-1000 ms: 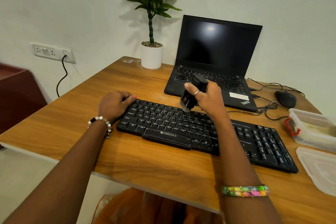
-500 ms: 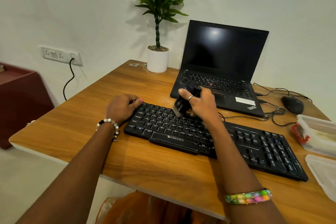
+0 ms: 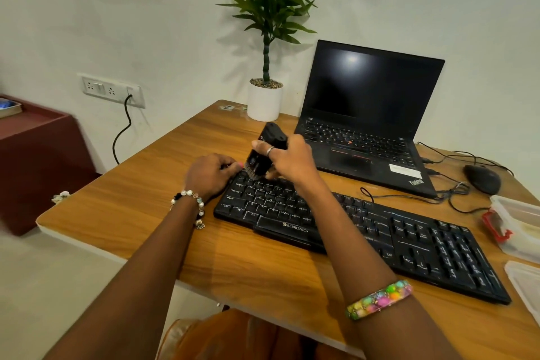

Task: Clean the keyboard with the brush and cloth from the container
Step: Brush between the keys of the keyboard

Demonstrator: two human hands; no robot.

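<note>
At the left end of the black plastic full-size keyboard (image 3: 362, 231), your left hand (image 3: 209, 174) rests on the far corner with the fingers curled over the edge; I judge this to be a brace, so the board does not slide on the smooth wooden table (image 3: 152, 207) while you sweep; whether the fingertips actually press the casing I cannot tell, since the knuckles hide them. Just to the right of it, your right hand (image 3: 287, 161) grips the chunky black-handled cleaning brush (image 3: 264, 149), thumb and fingers wrapped round the body; you hold it tilted, top leaning away from you, bristles down on the upper left rows of keys, which seems the sensible angle for flicking dust out of the gaps rather than pushing it deeper; your forearm crosses over the middle of the board, so the keys beneath it are hidden. Behind, the open black laptop (image 3: 368, 114) sits clear of the work, and the white-potted green plant (image 3: 266, 96) stands at the far edge beside it. Farther right, the clear plastic container with a red clasp (image 3: 517, 222) waits near the number pad, its lid off and lying nearer you at the table edge; the cloth presumably lies inside, though I cannot make it out; keeping it close suits the wiping step, not yet begun.
</note>
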